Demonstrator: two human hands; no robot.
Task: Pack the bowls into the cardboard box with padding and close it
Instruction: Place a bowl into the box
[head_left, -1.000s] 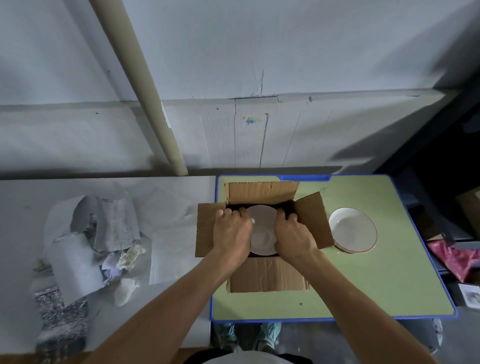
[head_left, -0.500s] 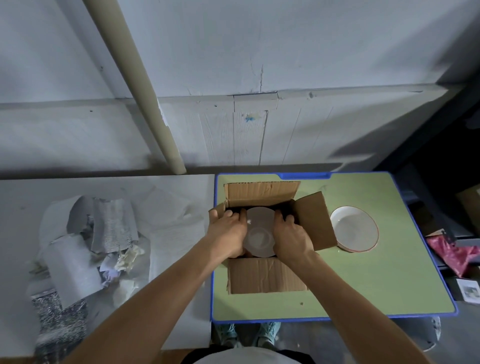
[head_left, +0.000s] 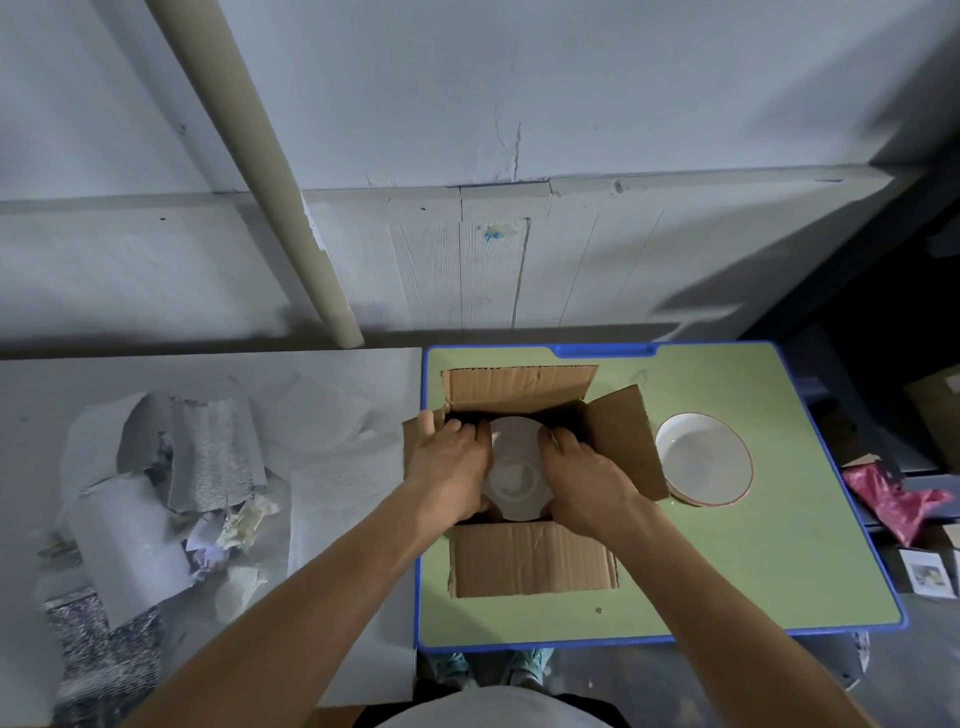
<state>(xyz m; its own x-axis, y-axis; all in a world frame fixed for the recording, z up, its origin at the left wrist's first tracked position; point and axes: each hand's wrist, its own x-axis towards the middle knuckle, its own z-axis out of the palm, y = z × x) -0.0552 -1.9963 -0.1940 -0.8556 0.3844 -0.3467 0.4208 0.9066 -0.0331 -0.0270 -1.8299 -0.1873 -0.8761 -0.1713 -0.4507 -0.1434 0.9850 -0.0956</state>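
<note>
An open cardboard box (head_left: 530, 566) stands on the green table with its four flaps spread out. A white bowl (head_left: 514, 475) sits down inside it. My left hand (head_left: 449, 465) grips the bowl's left rim, its thumb lying out over the left flap. My right hand (head_left: 582, 475) grips the right rim, fingers curled down into the box. A second white bowl (head_left: 704, 460) with a reddish rim lies on the table just right of the box's right flap. Grey foam and silver padding sheets (head_left: 156, 499) are heaped to the left.
The green table (head_left: 753, 571) has a blue edge and a wall close behind it. A pale pipe (head_left: 270, 182) leans against the wall. At the far right sit a pink bag (head_left: 893, 496) and a brown carton (head_left: 935, 405) on the floor.
Both hands have lowered the bowl deeper into the box. The box's left flap has swung up beside my left hand.
</note>
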